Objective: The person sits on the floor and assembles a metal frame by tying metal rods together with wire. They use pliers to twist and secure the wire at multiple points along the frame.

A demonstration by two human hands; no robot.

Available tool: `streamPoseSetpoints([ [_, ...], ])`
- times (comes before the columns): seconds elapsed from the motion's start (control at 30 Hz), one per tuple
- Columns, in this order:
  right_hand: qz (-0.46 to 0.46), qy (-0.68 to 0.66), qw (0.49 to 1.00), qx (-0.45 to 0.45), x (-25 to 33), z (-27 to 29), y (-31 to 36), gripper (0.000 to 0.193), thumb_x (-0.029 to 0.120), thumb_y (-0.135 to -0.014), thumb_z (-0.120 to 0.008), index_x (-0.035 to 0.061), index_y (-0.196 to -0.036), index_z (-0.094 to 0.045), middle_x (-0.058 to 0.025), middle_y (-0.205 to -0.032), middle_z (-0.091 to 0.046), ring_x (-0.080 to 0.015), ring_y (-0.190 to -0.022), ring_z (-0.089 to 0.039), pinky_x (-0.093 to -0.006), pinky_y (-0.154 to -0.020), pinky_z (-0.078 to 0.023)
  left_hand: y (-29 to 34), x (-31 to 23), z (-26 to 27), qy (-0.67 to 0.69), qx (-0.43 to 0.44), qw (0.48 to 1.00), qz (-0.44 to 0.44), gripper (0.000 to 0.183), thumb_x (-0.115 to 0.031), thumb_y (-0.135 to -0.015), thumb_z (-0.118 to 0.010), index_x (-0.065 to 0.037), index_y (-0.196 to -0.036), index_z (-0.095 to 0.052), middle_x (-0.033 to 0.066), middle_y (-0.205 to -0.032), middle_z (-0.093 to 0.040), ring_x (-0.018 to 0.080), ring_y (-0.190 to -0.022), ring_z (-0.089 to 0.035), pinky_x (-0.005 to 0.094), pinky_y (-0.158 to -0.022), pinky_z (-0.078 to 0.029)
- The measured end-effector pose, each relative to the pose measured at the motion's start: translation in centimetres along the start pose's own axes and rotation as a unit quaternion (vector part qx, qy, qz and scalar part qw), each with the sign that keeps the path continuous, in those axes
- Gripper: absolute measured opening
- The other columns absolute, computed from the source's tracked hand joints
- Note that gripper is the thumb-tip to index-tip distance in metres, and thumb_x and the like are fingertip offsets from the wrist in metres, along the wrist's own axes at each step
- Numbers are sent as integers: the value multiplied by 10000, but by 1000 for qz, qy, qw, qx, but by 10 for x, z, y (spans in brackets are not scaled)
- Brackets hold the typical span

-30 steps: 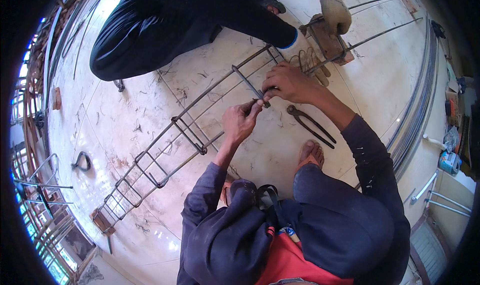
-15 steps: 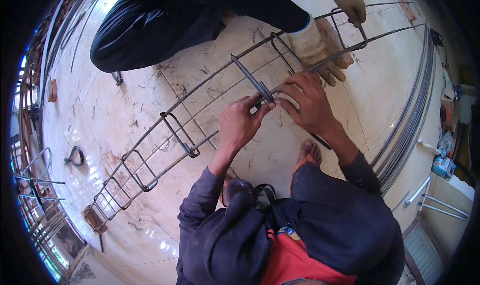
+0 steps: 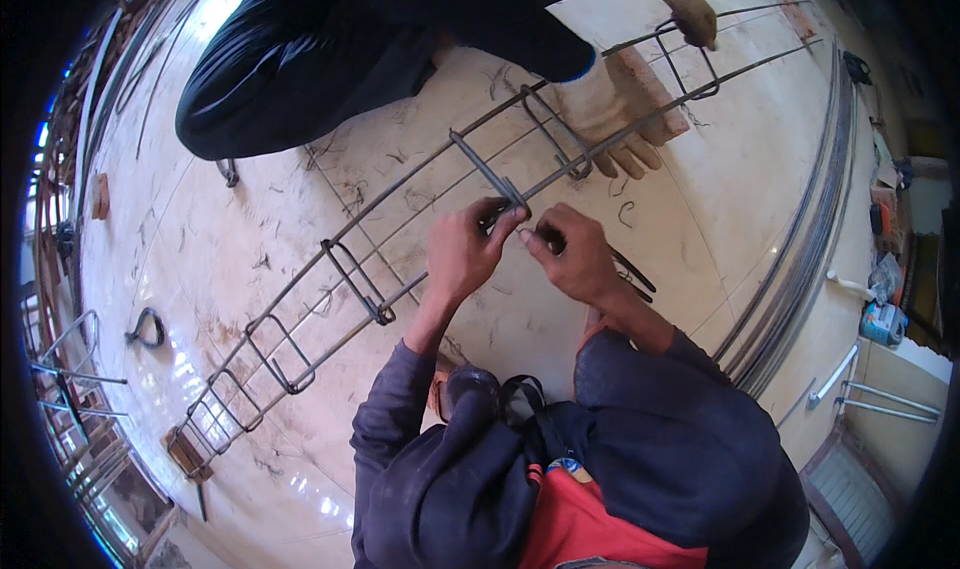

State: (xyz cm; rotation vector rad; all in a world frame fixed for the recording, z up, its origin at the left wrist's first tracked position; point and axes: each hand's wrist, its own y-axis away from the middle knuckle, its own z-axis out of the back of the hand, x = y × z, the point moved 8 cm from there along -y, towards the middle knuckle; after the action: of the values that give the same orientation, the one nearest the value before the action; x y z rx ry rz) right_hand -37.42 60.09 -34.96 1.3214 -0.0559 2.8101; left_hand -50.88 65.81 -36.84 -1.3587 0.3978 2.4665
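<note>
A long rebar cage of steel bars and rectangular stirrups runs diagonally from lower left to upper right. My left hand is closed at the near bar, thumb and fingers gripping the lower corner of a stirrup. Just to its right my right hand is curled in a pinch close to that corner; whatever lies between its fingertips is too small to make out. Two dark rod-like ends stick out past my right wrist; whether I hold them is hidden.
Opposite me a person kneels in dark clothes, one gloved hand by the near bar, another at the far-right stirrup. Bricks support the cage. Loose bars lie right. A wire coil and wire scraps lie on the tiles.
My right hand has drawn back toward me from the near bar, its fingers curling from spread to pinched. My left hand keeps its grip. The other person's far-right gloved hand has lifted slightly off the stirrup.
</note>
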Motion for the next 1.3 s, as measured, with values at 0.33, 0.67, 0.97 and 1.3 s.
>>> streamPoseSetpoints([
  [0.33,-65,3,997,33,-25,-26,13,280,279,-897,-577,19,-802,-617,-181,-746,-592,-375,-697,-590,-454,-629,-446,-4,21,-13,-62,-29,995,76,379,-401,-923,-555,-67,-868,-726,123,-695,-676,306,-624,-650,385,-542,-472],
  [0.67,-126,-21,990,59,-49,-42,18,264,257,-917,-539,18,-849,-628,-200,-721,-614,-390,-673,-607,-456,-616,-456,-9,65,-27,-11,0,989,144,440,-458,-914,-543,-60,-902,-729,147,-708,-675,323,-661,-654,385,-593,-485],
  [0.97,-156,-50,982,97,-47,-46,17,250,242,-910,-548,51,-1009,-674,-197,-702,-632,-370,-649,-624,-443,-606,-467,-9,55,-31,-25,26,994,99,453,-512,-896,-540,-103,-941,-730,161,-754,-678,335,-706,-660,411,-630,-496],
  [1.3,-111,39,988,101,-42,-37,5,220,220,-895,-546,70,-978,-686,-194,-627,-601,-388,-607,-603,-466,-597,-455,-14,43,-36,-96,96,984,118,531,-588,-866,-529,-92,-853,-720,158,-708,-663,363,-724,-658,448,-641,-509],
])
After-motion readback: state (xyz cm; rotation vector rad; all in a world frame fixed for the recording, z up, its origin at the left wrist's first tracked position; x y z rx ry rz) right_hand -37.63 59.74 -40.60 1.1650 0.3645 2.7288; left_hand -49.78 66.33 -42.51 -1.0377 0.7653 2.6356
